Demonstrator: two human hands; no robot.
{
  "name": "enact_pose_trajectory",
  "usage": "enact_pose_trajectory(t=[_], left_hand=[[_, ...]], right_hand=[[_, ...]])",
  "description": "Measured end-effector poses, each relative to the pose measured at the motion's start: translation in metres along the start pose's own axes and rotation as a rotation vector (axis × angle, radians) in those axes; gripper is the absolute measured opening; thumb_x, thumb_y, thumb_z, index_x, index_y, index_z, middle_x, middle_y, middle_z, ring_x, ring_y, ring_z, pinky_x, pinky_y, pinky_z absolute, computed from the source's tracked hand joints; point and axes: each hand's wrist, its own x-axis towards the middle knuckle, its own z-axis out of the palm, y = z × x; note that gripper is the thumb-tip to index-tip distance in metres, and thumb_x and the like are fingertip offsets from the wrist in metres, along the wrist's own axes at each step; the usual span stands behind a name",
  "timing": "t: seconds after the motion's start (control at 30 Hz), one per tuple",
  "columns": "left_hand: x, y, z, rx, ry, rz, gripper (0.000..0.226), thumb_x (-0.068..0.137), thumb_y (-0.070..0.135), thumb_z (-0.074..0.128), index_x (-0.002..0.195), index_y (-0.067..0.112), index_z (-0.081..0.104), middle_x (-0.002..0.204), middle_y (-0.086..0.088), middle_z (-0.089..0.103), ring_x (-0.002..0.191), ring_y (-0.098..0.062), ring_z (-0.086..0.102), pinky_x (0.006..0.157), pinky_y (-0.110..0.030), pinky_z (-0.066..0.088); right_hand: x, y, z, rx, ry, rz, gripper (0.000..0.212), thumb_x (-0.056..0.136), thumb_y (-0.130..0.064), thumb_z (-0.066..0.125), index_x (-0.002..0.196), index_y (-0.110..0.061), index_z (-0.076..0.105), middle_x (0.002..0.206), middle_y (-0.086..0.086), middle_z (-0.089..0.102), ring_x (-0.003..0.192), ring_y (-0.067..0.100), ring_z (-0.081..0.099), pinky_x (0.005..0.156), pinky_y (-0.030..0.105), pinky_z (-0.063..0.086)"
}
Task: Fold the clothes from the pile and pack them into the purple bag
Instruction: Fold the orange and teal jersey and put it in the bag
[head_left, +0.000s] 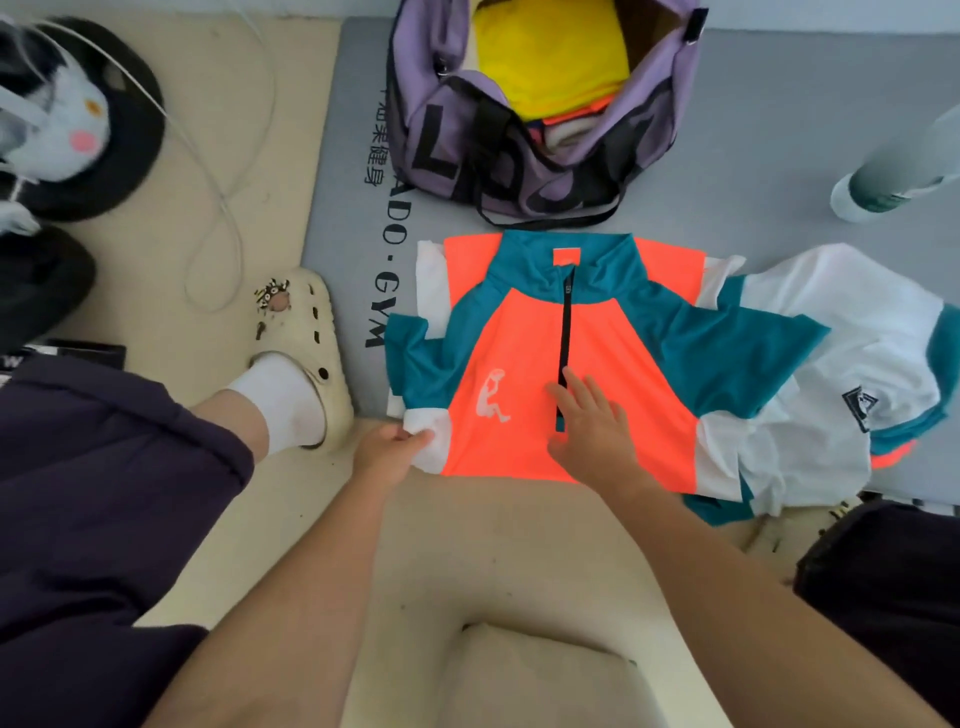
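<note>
Right now I see the orange, teal and white zip-neck jersey (519, 364) lying flat, front up, on the grey gym mat (343, 156), just below the open purple bag (452, 156). My left hand (387, 452) pinches its white lower corner; my right hand (592, 431) presses flat, fingers straight, beside the black zipper (565, 332).

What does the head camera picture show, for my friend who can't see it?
A person's left hand pinches the white corner of an orange, teal and white zip-neck jersey lying on a grey gym mat, while the right hand presses flat on it. Behind stands an open purple duffel bag holding folded yellow clothes.
</note>
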Motion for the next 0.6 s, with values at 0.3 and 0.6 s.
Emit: enact_pose_trajectory(t=[0.3,0.6], left_hand=[[0.007,0.008,-0.029,0.249,-0.006,0.104,0.030,0.096,0.033,0.049,0.070,0.018,0.056,0.060,-0.003,0.064,0.068,-0.023,0.060,0.073,-0.033,0.047],[-0.001,-0.004,-0.008,0.089,0.101,0.036,0.038,0.075,0.047,0.077,0.088,0.016,0.059,0.083,0.005,0.057,0.076,-0.012,0.056,0.068,-0.028,0.042]], right_hand=[[0.001,-0.003,-0.001,-0.018,0.000,0.012,0.075,0.081,-0.027,0.060,0.149,-0.028,0.029,0.163,-0.005,0.010,0.150,0.020,0.007,0.116,0.045,0.021],[0.003,-0.002,0.000,-0.030,-0.002,0.012,0.073,0.081,-0.028,0.060,0.148,-0.029,0.031,0.162,-0.006,0.013,0.150,0.020,0.008,0.115,0.045,0.023]])
